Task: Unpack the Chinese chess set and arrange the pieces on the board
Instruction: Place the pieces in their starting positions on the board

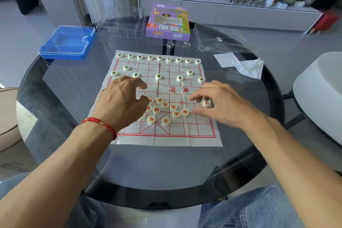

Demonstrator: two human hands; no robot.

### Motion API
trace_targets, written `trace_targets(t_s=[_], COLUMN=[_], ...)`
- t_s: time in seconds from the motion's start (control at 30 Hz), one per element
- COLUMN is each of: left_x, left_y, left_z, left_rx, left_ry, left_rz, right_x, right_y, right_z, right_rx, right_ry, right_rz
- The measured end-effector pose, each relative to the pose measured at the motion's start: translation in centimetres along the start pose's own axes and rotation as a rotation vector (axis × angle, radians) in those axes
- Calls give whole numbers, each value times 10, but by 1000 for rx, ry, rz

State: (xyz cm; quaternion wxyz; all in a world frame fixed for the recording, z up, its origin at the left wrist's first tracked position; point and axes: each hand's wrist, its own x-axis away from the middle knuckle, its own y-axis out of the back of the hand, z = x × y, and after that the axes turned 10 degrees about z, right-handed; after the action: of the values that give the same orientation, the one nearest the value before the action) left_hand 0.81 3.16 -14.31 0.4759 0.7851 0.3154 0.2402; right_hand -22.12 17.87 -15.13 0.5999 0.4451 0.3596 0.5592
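The Chinese chess set is already out of its packaging and about half arranged: the board (162, 135), a creased cloth sheet with red lines, lies flat in the middle of the round glass table (55, 83), and your far side is done — the black pieces (159, 57) sit in a full back row along the top edge, with two cannons and five soldiers set below them. What is left is your near side. The red pieces (165, 105) still lie in a loose cluster just past the river, touching or nearly touching one another, none of them yet on its point.

Your left hand (122, 102) hovers at the left edge of that cluster with fingers curled; whether it has hold of a piece I cannot tell, since the fingertips hide what lies under them. Your right hand (222, 103) reaches in from the right with fingers bent, and it appears to pinch one red piece (206, 103) at the board's right side.

Around the board: the purple box (167, 22) stands just behind it, a clear plastic tray (120, 24) to its left, a blue case (67, 42) further left, and a crumpled plastic bag (218, 40), a paper slip (224, 59) and a tissue (249, 67) to the right — all well apart from the playing area. The only real obstacle is the crowding of the red cluster itself, where lifting one piece may nudge its neighbours.
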Motion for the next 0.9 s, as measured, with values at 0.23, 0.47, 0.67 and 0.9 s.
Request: trace_targets(t_s=[0.23,0.47,0.67,0.9], left_x=[0,1,2,2], left_y=[2,3,3,3], left_z=[-1,-1,-6,-4], left_rx=[20,20,30,27], left_ry=[6,2,1,3], left_rz=[0,3,8,16], right_x=[-8,16,24,26], right_y=[-10,-6,-15,-14], right_z=[18,34,43,43], right_rx=[36,-58,12,19], right_ry=[8,51,86,83], right_rz=[111,192,272,282])
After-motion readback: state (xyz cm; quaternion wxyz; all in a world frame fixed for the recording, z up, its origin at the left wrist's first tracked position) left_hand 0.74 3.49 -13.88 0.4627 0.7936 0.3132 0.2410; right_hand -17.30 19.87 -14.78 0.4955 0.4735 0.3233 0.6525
